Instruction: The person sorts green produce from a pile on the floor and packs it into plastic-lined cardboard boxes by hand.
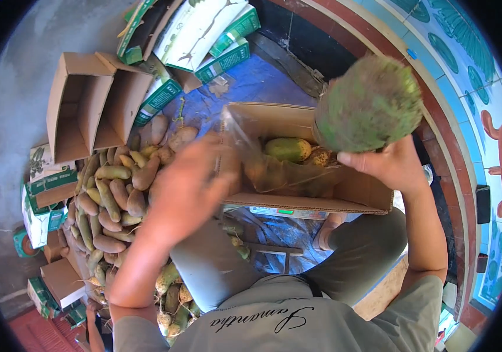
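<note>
My right hand [389,164] is closed round the lower side of a big green radish [374,104]. Its skin looks rough and brownish-green, and motion blurs its edges a little. It is raised over the right end of an open cardboard box [362,186]. Inside the box lie a smooth green radish [287,150] and a yellow-brown mottled one [319,156], partly hidden by the raised radish. Clear plastic film [242,138] lines the box's left part. Beside that end is my left hand [189,188], smeared by motion; its grip and any contact with the film cannot be made out.
A heap of radishes [110,205] spreads at my left. Empty cardboard boxes [78,111] and green-white cartons [198,35] stand behind it. The box rests on a scale [286,211] between my knees, above blue sheeting [263,79]. A tiled wall [456,100] curves along the right. Another person's arm [93,328] shows at lower left.
</note>
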A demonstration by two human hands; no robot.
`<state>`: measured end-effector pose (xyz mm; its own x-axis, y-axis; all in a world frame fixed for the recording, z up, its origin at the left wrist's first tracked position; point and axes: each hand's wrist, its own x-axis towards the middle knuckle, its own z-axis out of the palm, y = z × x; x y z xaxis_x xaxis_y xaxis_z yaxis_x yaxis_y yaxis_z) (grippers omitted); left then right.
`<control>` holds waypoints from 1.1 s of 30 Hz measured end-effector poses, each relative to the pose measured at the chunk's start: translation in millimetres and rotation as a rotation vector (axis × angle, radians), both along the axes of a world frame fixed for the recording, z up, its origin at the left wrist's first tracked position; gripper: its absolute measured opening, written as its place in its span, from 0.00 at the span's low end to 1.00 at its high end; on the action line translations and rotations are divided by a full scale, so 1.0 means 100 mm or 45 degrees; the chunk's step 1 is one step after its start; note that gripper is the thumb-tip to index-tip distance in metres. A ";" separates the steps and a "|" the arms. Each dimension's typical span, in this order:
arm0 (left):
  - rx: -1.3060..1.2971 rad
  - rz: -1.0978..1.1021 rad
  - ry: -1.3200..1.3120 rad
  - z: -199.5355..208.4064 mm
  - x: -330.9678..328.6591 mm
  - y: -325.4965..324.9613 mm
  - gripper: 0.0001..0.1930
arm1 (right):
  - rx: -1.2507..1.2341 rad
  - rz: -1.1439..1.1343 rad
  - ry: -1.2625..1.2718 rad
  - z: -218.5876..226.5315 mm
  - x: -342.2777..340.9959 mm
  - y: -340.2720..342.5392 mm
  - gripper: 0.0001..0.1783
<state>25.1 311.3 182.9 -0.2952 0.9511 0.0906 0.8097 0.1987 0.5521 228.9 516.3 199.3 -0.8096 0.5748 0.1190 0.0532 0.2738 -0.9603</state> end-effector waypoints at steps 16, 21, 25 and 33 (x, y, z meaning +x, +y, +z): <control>-0.963 -0.708 -0.225 -0.70 0.61 0.58 0.38 | 0.216 0.700 -0.683 -1.06 -0.06 0.54 0.43; -0.795 -0.731 -0.009 -0.69 0.71 0.41 0.38 | 0.483 0.928 -1.140 -1.38 -0.26 0.22 0.41; -0.843 -0.749 -0.032 -0.72 0.71 0.42 0.37 | 0.659 1.206 -1.603 -1.62 -0.46 0.10 0.35; -0.724 -0.659 -0.063 -0.80 0.77 0.35 0.36 | 1.127 1.386 -1.493 -2.35 -0.45 -0.11 0.19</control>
<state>101.8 346.7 102.8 0.2090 0.8655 -0.4553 0.8538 0.0656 0.5165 184.1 504.9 -35.3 -0.6173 -0.1134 -0.7785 -0.0138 0.9910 -0.1333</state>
